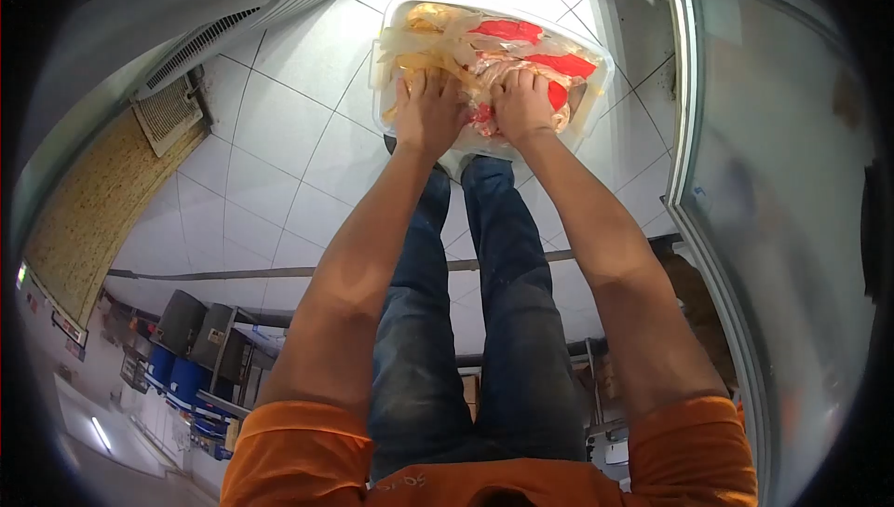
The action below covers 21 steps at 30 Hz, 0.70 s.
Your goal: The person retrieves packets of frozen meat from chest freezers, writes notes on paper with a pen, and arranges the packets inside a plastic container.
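Note:
A white plastic tub stands on the tiled floor at the top middle, holding clear bags of pinkish meat with red patches and yellowish bags. Both of my hands reach down into it. My left hand presses on the yellowish plastic at the left, its fingers bent forward and their tips partly hidden. To the right, my right hand rests with curled fingers on a meat bag, beside a red patch. What either hand grips, if anything, cannot be made out.
A glass door with a metal frame stands open at the right. Grey panels with vents line the upper left. A floor strip crosses behind my legs. Shelves with blue and grey containers are at the lower left.

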Available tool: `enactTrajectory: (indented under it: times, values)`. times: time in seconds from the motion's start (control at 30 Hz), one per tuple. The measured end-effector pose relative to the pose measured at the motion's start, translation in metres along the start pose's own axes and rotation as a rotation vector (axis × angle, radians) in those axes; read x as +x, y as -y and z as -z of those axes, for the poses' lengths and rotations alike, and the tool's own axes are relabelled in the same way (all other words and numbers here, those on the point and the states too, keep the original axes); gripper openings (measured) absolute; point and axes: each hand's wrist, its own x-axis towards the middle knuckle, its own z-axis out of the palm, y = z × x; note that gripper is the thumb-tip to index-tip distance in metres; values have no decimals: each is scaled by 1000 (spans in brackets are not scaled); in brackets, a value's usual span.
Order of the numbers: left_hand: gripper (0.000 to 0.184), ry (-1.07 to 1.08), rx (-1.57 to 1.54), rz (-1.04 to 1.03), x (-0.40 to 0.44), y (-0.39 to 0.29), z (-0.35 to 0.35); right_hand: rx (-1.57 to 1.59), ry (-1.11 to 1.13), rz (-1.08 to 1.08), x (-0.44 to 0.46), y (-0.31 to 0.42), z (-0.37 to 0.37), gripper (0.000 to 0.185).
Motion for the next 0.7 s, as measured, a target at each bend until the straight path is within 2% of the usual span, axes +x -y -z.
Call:
enactTrajectory:
  times: [0.03, 0.13, 0.23, 0.33, 0.43, 0.53, 0.63, 0.7]
  values:
    - [44, -59, 19, -14, 5, 1, -3, -19, 18, -9, 5, 2, -1, 29]
    - [41, -52, 21, -25, 22, 10, -15, -92, 23, 29, 15, 4, -3, 31]
    - [48, 271, 15, 82, 42, 8, -18, -228, 102, 69, 35, 7, -9, 33]
    - [50, 141, 86, 17, 42, 16, -54, -121, 270, 77, 39, 6, 15, 34]
    - [59, 254, 321, 236, 33, -34, -3, 20, 62, 129, 8, -6, 33, 34]
    - [70, 84, 16, 110, -3, -54, 26, 97, -84, 0, -36, -29, 61, 49]
    - [78, 36, -42, 66, -26, -46, -2, 175, -102, -110, -52, -50, 10, 70]
    - [78, 21, -20, 51, -23, -37, -20, 157, -79, -112, -41, -50, -7, 76]
